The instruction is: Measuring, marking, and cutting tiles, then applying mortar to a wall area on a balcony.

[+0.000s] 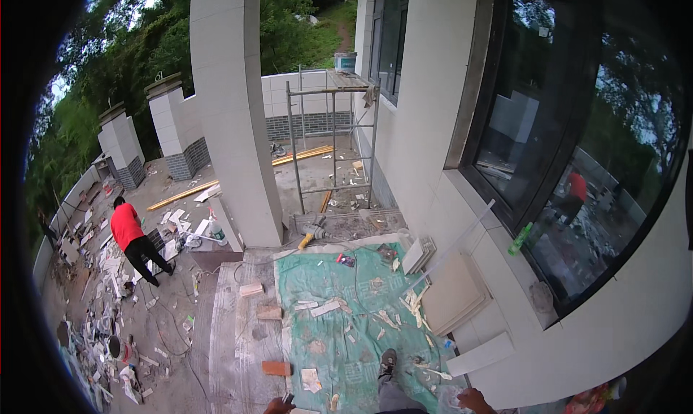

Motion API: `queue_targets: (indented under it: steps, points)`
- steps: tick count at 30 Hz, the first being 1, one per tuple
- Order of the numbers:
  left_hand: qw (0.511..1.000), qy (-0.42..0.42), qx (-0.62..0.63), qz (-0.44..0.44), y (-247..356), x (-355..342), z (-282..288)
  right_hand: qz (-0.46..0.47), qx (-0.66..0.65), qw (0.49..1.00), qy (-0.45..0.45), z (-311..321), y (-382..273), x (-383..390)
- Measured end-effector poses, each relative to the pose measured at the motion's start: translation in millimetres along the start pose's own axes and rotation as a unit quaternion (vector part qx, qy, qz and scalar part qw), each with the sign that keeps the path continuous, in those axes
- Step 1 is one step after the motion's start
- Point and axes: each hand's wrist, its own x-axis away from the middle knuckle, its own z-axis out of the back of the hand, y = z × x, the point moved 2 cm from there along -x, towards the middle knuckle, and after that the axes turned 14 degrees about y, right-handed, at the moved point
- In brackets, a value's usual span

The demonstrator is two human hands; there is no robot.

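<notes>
My left hand (279, 405) is at the lower edge, closed around a small dark and silvery object that is too small to make out. My right hand (474, 401) is at the lower right, its fingers curled beside some clear plastic (449, 397); what it holds is unclear. My shoe (388, 362) rests on a green sheet (325, 273) strewn with offcuts. A red brick (276, 368) lies left of it. Large beige tiles (451, 295) lean against the wall on the right, beside a long pale strip (455, 241).
A person in red (126, 226) bends over debris (86, 269) at left. Ahead are a pillar (231, 111), metal scaffolding (333, 140), a yellow power tool (309, 237) and loose cables (189, 353). A window (563, 147) with a green bottle (518, 241) on its sill is at right.
</notes>
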Motion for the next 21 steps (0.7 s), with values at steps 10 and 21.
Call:
queue_targets:
  steps: [10, 21]
  points:
    - [0.962, 0.151, -0.169, -0.156, 179.7, -154.8, 60.3, 0.106, 0.147, 0.983, 0.033, 99.3, -174.8, -410.6]
    - [0.986, 0.146, 0.044, 0.072, 567.4, -503.4, 122.4, 0.129, -0.033, 0.962, 0.239, 180.0, -508.9, -784.0]
